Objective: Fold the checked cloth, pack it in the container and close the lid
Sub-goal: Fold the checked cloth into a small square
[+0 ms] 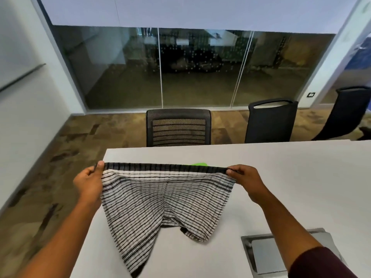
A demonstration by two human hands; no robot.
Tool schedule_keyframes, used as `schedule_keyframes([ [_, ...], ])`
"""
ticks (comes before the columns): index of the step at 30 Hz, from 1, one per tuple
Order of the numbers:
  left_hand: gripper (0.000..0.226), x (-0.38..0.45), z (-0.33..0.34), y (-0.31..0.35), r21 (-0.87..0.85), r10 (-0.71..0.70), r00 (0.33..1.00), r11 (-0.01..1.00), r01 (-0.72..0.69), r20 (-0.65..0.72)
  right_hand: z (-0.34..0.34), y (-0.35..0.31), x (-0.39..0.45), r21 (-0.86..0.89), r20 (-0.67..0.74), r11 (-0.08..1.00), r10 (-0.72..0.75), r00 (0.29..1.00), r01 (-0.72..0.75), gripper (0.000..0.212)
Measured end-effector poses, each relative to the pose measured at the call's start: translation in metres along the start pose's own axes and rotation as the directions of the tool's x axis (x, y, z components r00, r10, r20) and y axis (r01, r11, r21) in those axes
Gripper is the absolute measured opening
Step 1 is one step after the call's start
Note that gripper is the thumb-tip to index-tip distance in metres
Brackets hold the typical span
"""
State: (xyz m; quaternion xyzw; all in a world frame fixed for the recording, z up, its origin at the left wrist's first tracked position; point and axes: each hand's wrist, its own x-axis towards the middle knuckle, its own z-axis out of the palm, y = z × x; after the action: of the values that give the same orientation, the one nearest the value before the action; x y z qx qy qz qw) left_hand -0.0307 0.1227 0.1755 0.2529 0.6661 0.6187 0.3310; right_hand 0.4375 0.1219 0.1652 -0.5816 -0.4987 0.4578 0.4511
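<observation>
Cloth: black-and-white checked fabric cloth, held spread above the white rectangular table, lower edge hanging near the tabletop.
Left hand: pinching the cloth's dark top-left corner.
Right hand: pinching the top-right corner.
Behind cloth: green object, mostly hidden.
Beyond table: black mesh-backed chair.

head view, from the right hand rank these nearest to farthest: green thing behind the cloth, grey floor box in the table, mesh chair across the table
From the right hand:
1. Green thing, just left of it, peeking over the cloth.
2. Grey floor box, set into the table's near right.
3. Mesh chair, beyond the table's far edge.
</observation>
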Motion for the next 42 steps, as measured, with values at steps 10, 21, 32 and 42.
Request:
schedule_keyframes([
  [10,0.029,0.023,0.000,0.003,0.063,0.048,0.996,0.997,-0.052,0.070,0.007,-0.005,0.007,0.281,-0.135,0.959,0.072,0.988,-0.032,0.019],
  [21,0.037,0.030,-0.002,0.036,-0.075,0.083,0.978,0.995,-0.071,0.189,0.011,-0.031,0.024,0.115,-0.297,0.992,-0.024,0.955,0.061,0.023],
  [32,0.029,-0.010,0.045,0.063,-0.175,0.052,0.770,0.982,0.077,0.636,0.042,-0.070,0.018,0.550,0.245,0.829,-0.042,0.969,-0.102,0.035],
  [42,0.025,0.008,0.032,0.067,-0.311,0.040,0.487,0.814,0.491,0.873,0.019,-0.072,0.012,0.749,0.397,0.613,-0.113,0.911,-0.250,0.023],
])
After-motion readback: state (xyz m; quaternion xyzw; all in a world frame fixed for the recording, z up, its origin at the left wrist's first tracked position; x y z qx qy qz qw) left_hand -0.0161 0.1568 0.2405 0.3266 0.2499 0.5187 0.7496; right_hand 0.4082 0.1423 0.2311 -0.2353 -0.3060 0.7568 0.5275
